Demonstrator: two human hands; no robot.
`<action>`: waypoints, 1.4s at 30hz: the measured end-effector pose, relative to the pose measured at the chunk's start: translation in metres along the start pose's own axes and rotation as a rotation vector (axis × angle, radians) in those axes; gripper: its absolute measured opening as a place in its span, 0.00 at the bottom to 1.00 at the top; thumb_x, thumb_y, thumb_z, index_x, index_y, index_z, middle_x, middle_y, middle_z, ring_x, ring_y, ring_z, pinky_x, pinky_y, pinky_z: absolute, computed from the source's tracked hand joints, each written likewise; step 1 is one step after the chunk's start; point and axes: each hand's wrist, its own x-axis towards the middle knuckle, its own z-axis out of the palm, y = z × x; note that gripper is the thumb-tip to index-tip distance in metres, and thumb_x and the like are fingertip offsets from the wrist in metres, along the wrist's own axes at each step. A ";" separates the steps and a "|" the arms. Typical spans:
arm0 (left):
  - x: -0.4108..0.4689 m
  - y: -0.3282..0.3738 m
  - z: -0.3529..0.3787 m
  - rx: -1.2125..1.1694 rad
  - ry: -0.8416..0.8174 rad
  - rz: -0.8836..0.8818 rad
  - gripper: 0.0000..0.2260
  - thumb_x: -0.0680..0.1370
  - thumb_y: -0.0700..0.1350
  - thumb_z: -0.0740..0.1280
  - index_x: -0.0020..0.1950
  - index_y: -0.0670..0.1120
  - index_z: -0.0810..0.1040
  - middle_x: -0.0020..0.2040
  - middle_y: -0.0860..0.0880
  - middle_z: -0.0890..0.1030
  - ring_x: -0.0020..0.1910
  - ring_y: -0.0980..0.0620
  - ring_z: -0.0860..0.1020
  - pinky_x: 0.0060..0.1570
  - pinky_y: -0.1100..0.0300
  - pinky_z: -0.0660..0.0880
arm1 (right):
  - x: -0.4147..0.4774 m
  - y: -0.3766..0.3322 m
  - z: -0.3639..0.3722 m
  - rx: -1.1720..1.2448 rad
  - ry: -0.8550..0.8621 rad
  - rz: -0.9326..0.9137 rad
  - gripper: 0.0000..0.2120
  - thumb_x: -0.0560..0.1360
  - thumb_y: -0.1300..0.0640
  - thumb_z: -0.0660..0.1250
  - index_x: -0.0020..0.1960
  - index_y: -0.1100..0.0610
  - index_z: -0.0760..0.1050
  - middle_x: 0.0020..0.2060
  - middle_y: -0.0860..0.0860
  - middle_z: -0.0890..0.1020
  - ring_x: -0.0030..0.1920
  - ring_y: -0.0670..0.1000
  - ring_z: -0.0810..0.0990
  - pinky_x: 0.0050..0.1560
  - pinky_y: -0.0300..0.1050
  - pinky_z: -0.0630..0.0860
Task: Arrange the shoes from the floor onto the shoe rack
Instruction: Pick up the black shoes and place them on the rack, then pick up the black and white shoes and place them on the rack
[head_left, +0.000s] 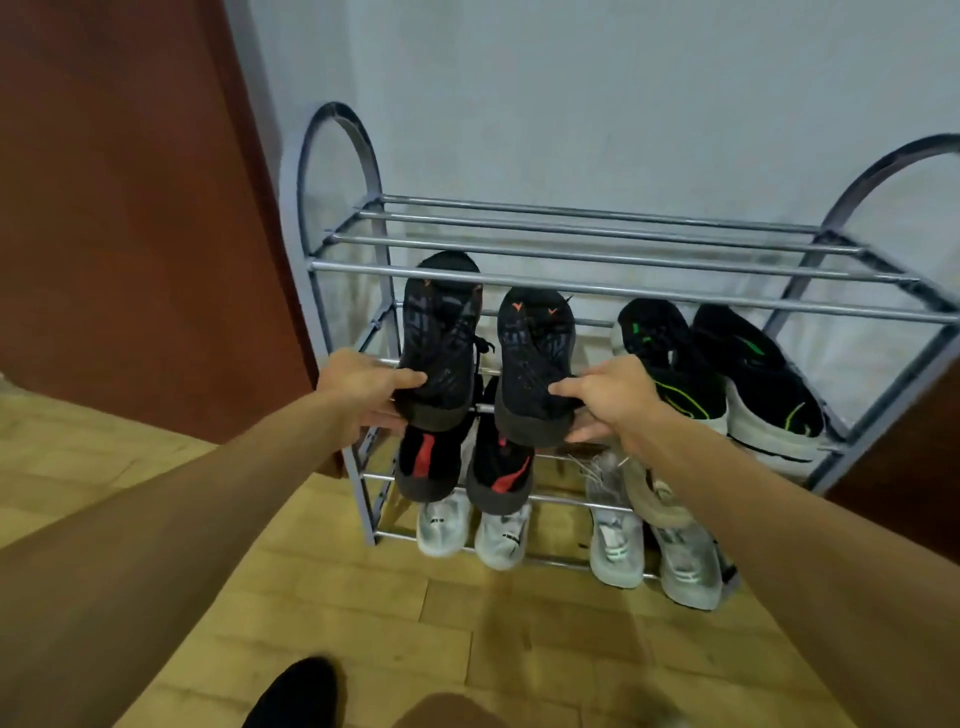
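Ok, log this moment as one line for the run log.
left hand: holds black shoe by heel | right hand: holds its mate | target: second shelf, left side | shoe rack: top tier bare

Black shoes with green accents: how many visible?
2. Both sit side by side on the right of the rack's second tier: left one, right one. Top-tier bars cross their toes; no others visible.

A pale grey-white wall (623, 93) is seen at the back, plain and evenly lit. At the left a red-brown wooden door (119, 197) is placed against it. The floor (467, 623) is laid with light yellowish wooden boards.
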 end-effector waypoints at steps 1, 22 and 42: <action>0.007 0.003 0.002 0.008 0.000 0.010 0.16 0.71 0.40 0.75 0.55 0.34 0.78 0.49 0.37 0.83 0.39 0.43 0.84 0.38 0.52 0.82 | 0.007 0.000 0.001 0.000 0.001 -0.011 0.08 0.74 0.66 0.70 0.38 0.61 0.73 0.40 0.58 0.82 0.28 0.56 0.83 0.26 0.49 0.82; -0.053 -0.010 -0.024 0.083 -0.048 0.014 0.23 0.77 0.52 0.67 0.68 0.40 0.71 0.62 0.42 0.75 0.50 0.44 0.79 0.46 0.52 0.77 | -0.042 -0.003 0.027 -0.517 0.156 -0.075 0.24 0.75 0.57 0.64 0.68 0.64 0.64 0.67 0.59 0.67 0.49 0.60 0.79 0.47 0.57 0.83; -0.233 -0.288 -0.181 0.248 -0.160 -0.271 0.14 0.77 0.48 0.66 0.61 0.44 0.77 0.55 0.46 0.80 0.51 0.48 0.79 0.47 0.58 0.76 | -0.264 0.121 0.264 -1.045 -0.641 -0.029 0.11 0.77 0.57 0.64 0.38 0.60 0.68 0.33 0.53 0.71 0.30 0.50 0.70 0.27 0.41 0.66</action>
